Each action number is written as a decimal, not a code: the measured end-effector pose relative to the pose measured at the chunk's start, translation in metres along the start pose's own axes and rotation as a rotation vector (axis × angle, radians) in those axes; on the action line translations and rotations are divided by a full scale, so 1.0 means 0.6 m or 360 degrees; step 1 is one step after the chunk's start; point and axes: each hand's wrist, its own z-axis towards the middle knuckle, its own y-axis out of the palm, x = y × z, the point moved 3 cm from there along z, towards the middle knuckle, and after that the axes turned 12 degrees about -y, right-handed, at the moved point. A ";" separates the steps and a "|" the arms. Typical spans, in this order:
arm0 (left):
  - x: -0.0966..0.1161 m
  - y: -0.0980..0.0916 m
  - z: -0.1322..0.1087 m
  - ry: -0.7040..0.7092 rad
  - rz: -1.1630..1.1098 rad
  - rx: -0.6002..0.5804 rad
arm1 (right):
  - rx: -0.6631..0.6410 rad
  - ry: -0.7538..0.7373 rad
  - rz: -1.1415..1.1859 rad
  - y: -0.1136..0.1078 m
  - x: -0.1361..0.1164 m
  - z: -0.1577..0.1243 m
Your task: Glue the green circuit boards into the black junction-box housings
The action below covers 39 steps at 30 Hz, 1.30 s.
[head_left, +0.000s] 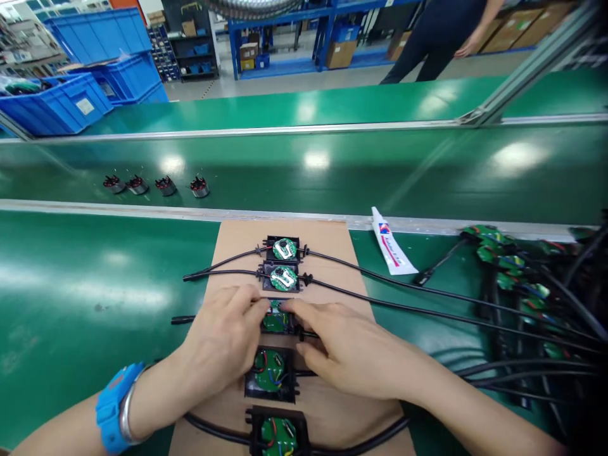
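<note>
My left hand (pixel 223 335) is closed at the left edge of the third black plastic housing (pixel 278 326), its fingertips on the green circuit board (pixel 275 318) inside. From the right, my right hand (pixel 349 348) grips the same housing, index fingertip on the board and thumb below near the cable exit. My fingers cover part of this unit. Beyond it lie two similar housings with boards (pixel 284 278) bearing a pale metallic strip. Nearer me are two more housings, with green boards (pixel 270 370) and red, blue and yellow wires. Black cables run out both sides.
A brown cardboard sheet (pixel 327 237) lies under the housings. To the right are a white tube (pixel 392 244) and a heap of cabled boards (pixel 517 278). Several small motor-like parts (pixel 165 185) stand on the green strip behind. Blue bins (pixel 61 101) and a person (pixel 434 38) are farther back.
</note>
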 end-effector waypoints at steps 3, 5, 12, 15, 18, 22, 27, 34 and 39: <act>0.010 0.008 0.009 0.0205 -0.0133 -0.0040 | -0.0026 0.0152 0.0042 -0.005 0.003 -0.005; 0.011 0.021 0.010 0.0354 -0.0163 -0.0112 | -0.0008 0.0207 0.0019 -0.004 0.004 -0.009; 0.000 0.046 -0.004 0.0495 -0.0073 -0.0024 | 0.0144 -0.0021 -0.0375 0.019 0.005 -0.021; 0.003 0.045 -0.003 0.0492 -0.0079 -0.0029 | 0.0478 -0.0154 -0.0447 0.035 0.015 -0.026; 0.006 0.043 -0.001 0.0494 -0.0076 -0.0037 | 0.0777 -0.0132 -0.0315 0.048 0.027 -0.030; 0.006 0.044 -0.001 0.0501 -0.0065 -0.0072 | 0.0898 -0.0082 -0.0184 0.055 0.030 -0.028; 0.005 0.045 -0.001 0.0496 -0.0071 -0.0078 | 0.0889 -0.0004 -0.0076 0.053 0.026 -0.023; 0.006 0.043 0.001 0.0497 -0.0067 -0.0089 | 0.0758 0.0049 -0.0023 0.050 0.024 -0.019; 0.008 0.041 0.004 0.0444 -0.0080 -0.0173 | 0.0424 0.0025 -0.0326 0.049 0.030 -0.011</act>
